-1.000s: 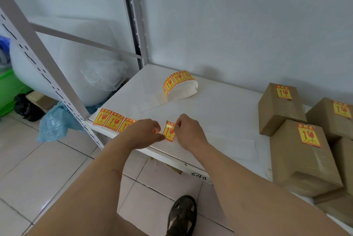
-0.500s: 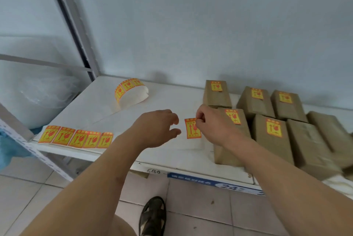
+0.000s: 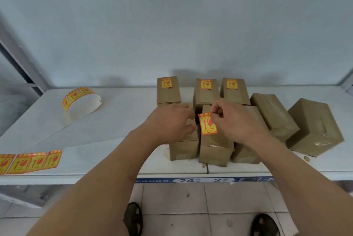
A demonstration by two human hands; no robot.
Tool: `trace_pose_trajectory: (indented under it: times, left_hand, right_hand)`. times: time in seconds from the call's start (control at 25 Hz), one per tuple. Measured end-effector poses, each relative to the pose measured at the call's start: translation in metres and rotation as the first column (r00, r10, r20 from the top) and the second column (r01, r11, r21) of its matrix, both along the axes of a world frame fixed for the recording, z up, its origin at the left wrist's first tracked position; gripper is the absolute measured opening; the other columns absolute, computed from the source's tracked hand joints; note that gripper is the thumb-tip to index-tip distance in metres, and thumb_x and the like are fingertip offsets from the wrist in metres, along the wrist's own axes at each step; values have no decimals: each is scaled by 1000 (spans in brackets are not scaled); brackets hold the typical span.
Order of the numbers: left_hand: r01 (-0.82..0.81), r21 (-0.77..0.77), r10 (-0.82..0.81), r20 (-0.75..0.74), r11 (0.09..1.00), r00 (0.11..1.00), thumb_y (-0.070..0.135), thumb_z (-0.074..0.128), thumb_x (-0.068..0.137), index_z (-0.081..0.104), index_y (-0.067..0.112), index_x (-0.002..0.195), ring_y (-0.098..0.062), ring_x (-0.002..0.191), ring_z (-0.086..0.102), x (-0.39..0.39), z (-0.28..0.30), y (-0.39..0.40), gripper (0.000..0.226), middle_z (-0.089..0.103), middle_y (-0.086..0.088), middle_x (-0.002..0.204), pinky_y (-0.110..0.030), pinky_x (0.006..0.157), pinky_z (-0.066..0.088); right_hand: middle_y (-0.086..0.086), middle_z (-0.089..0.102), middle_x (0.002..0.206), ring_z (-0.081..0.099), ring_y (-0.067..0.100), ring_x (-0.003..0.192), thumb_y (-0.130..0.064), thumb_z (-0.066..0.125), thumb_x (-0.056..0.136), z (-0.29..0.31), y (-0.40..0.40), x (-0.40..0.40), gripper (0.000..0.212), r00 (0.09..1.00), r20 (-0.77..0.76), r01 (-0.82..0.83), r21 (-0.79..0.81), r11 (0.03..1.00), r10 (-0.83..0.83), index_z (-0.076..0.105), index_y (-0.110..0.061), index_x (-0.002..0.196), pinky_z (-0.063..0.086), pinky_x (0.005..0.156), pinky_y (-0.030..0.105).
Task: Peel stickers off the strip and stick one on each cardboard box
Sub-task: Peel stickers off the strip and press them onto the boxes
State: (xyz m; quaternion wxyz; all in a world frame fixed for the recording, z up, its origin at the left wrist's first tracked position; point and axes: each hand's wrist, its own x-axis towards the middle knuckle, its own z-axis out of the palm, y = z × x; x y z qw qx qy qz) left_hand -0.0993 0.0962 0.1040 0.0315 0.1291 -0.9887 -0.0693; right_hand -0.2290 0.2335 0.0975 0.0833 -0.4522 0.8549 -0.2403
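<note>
A: Where is the sticker [image 3: 207, 125] relative to the hands?

B: It hangs between them, over the front middle cardboard box [image 3: 214, 145]. The right hand [image 3: 232, 121] pinches its top right corner between thumb and fingertips, the other fingers curled in. Whether the sticker already touches the box top, I cannot tell.

A: And the left hand [image 3: 170, 121]?

B: Just left of the sticker, fingers loosely bent and spread, holding nothing. It lies over the front left box [image 3: 184, 146]; contact is unclear.

A: The rest of the boxes?

B: Three at the back [image 3: 169, 90] each carry a yellow sticker on top. Two to the right [image 3: 313, 126] show bare tops.

A: And the strip?

B: A flat strip of four stickers [image 3: 30, 162] lies at the shelf's [image 3: 118, 121] front left edge, well apart from the hands. A curled length of backing with stickers [image 3: 80, 100] sits farther back on the left.
</note>
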Motion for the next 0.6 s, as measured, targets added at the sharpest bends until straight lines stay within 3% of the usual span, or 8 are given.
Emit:
trace_pose_trajectory:
  times: [0.36, 0.6]
  left_hand:
    - [104, 27, -104, 23, 994, 994, 46, 46, 93, 57, 26, 123, -15, 110, 54, -58, -8, 39, 38, 57, 7, 119, -36, 83, 49]
    - [157, 43, -158, 26, 987, 987, 59, 43, 91, 53, 27, 127, -14, 115, 49, -92, -17, 63, 49, 54, 8, 125, -35, 93, 43]
  right_hand:
    - [-16, 58, 84, 56, 2, 78, -24, 57, 92, -4, 50, -76, 3, 980, 126, 164, -63, 984, -155, 55, -26, 93, 39, 60, 21]
    - [-16, 58, 83, 52, -4, 76, -21, 56, 93, 0, 64, -117, 3, 957, 185, 250, -125, 960, -225, 56, -21, 96, 35, 58, 15]
